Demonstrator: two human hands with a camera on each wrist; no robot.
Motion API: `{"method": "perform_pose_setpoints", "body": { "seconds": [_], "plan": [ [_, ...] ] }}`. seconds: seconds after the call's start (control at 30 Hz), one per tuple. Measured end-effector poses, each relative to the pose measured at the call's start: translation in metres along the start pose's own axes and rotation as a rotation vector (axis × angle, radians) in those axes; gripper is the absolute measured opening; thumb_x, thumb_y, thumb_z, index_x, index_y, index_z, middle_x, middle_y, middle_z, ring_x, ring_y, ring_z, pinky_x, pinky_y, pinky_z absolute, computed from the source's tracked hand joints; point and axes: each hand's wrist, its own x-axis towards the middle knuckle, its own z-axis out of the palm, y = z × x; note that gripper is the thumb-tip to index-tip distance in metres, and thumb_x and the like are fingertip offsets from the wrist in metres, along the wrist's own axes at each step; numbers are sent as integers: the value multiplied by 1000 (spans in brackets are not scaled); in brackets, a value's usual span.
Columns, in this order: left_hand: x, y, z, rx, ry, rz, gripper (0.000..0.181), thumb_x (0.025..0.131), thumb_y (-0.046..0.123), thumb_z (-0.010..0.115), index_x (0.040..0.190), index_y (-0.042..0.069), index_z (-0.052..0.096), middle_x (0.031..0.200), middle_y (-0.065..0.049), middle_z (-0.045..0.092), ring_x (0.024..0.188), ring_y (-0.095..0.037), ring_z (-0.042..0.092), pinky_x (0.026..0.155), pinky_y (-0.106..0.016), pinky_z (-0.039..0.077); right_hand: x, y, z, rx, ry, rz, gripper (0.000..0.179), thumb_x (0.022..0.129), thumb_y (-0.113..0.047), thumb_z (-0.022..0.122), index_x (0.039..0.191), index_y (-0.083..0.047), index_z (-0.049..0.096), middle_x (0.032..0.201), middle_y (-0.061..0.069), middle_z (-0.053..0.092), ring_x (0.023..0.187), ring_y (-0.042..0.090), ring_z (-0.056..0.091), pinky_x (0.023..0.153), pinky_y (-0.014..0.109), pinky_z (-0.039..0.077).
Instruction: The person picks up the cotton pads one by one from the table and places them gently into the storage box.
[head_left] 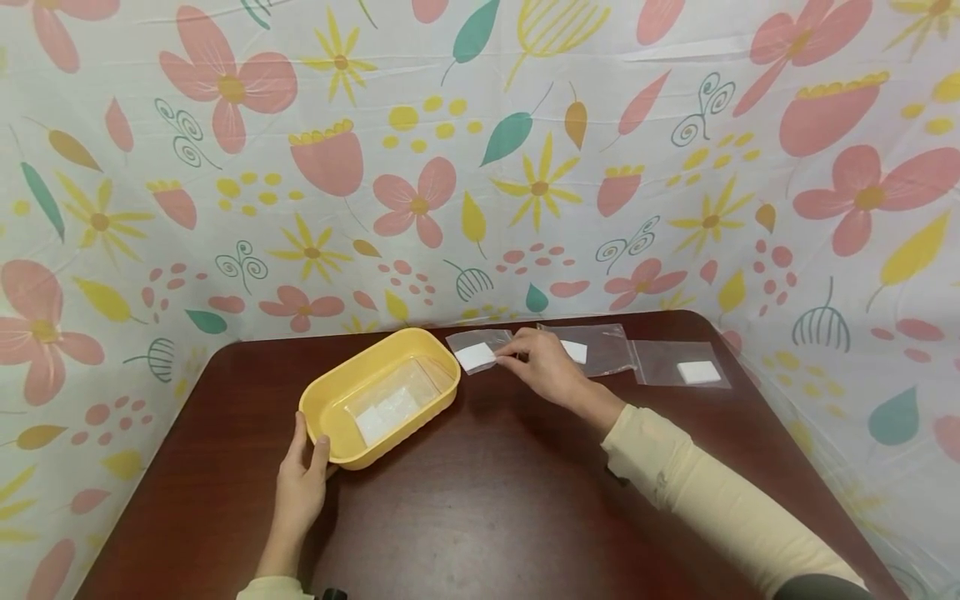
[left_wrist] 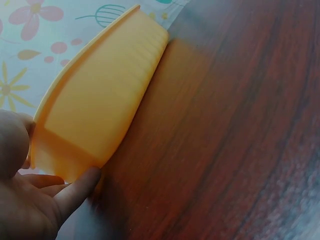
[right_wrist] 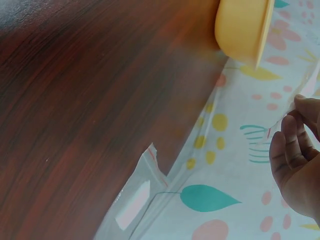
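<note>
A yellow plastic basin (head_left: 341, 429) stands on the table's left half, tilted slightly in the left wrist view. My left hand (head_left: 302, 483) grips its near-left end, with the thumb outside the wall. Inside the basin lies a clear zip bag (head_left: 386, 408) with white pieces in it. My right hand (head_left: 543, 362) pinches the edge of another small clear zip bag (head_left: 476, 354), which holds a white block, just right of the basin. In the right wrist view the fingertips (right_wrist: 300, 100) hold that bag in the air.
Two more clear zip bags, a middle bag (head_left: 603, 350) and a right bag (head_left: 675, 362), lie along the back of the dark wooden table (head_left: 465, 517), each with a white block. A flower-patterned curtain (head_left: 480, 167) hangs right behind the table's back edge.
</note>
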Motion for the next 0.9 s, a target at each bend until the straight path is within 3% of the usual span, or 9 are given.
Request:
{"method": "perform_pose_setpoints", "body": {
  "seconds": [0.43,0.73,0.9],
  "plan": [
    [0,0,-1,0,-6,-4,66,110,29,44,162,20,5,166,-7,7,129,-34,46,91,-34,56,9,-16,20,-44,-54,-26,10,91,-17,78,100,-15,83,87,-6,63,72,10,54,60,24,51],
    [-1,1,0,4,1,12,66,110,28,44,162,17,6,166,-11,7,128,-36,47,90,-37,57,21,-34,44,-77,-64,-189,8,90,-13,79,97,-12,82,90,-2,65,78,11,58,70,25,54],
    [0,-1,0,-13,-6,-7,66,109,28,45,162,20,6,166,-8,7,132,-33,45,91,-33,56,28,-46,59,-84,-97,-232,9,90,-14,78,98,-13,82,94,-2,67,85,11,61,76,24,55]
  ]
}}
